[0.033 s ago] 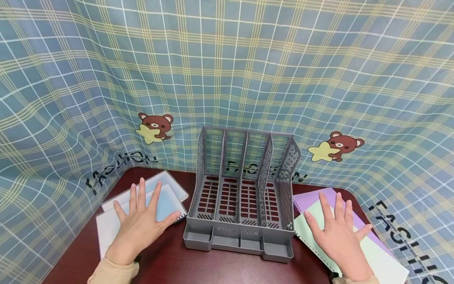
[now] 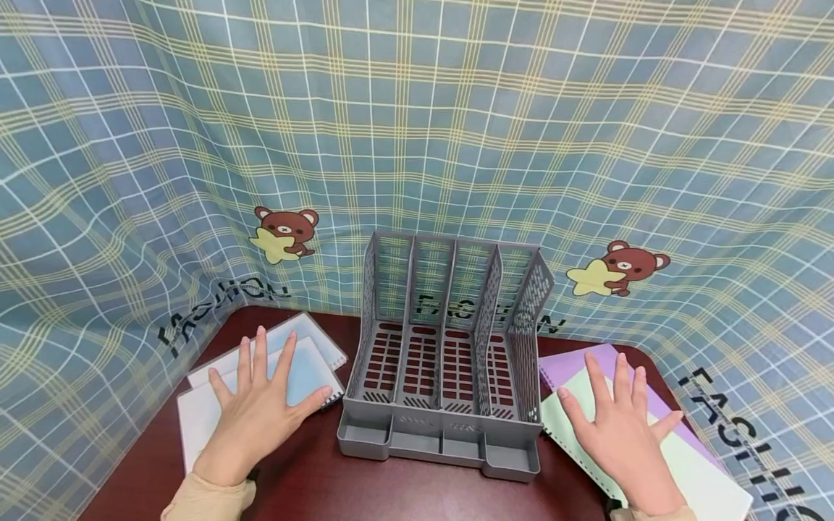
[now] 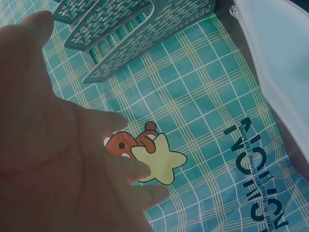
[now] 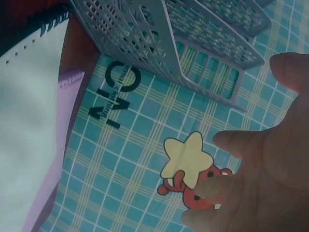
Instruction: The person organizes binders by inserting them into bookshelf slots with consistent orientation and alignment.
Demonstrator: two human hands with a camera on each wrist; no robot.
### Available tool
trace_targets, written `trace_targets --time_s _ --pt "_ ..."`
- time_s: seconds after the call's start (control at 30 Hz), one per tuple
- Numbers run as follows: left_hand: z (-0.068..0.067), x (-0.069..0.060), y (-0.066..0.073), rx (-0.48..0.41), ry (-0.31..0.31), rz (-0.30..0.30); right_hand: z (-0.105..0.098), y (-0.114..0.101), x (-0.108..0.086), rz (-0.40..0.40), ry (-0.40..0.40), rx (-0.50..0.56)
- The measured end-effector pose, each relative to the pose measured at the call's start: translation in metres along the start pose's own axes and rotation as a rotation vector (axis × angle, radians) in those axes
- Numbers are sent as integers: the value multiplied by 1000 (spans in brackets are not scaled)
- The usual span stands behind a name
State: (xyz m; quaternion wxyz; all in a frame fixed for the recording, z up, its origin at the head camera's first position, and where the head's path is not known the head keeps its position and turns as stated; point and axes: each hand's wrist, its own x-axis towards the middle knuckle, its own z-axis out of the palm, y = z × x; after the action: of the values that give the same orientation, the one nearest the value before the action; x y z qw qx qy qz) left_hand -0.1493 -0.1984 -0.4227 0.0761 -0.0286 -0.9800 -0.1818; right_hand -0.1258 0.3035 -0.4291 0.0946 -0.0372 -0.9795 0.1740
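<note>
Fingers spread, my left hand (image 2: 255,416) is over the pale blue spiral notebooks (image 2: 311,376) at the left and grips nothing. My right hand (image 2: 622,434), also spread and holding nothing, is above a pale green notebook (image 2: 700,474) that overlaps a purple one (image 2: 573,362). Between the hands stands a grey rack (image 2: 441,420) with upright dividers and small front trays; its slots hold nothing. The left wrist view shows the hand (image 3: 63,140) with the rack (image 3: 135,48) beyond it. In the right wrist view, the hand (image 4: 260,164) is beside the rack (image 4: 140,43).
A dark red table (image 2: 293,477) lies under everything. Behind it and at both sides hangs a blue checked cloth (image 2: 423,145) with printed bears and lettering. The rack's back is close to this cloth.
</note>
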Motion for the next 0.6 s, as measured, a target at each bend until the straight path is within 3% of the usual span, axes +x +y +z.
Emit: trace_targets --time_s 0.33,0.47,0.6 --pt "-6 -1 11 -11 10 31 -9 -2 -5 5 7 -6" --pt "-4 4 31 -42 14 82 -11 0 -10 14 4 -6" --pt "-1 10 60 -67 -9 143 -11 4 -16 35 -14 -18"
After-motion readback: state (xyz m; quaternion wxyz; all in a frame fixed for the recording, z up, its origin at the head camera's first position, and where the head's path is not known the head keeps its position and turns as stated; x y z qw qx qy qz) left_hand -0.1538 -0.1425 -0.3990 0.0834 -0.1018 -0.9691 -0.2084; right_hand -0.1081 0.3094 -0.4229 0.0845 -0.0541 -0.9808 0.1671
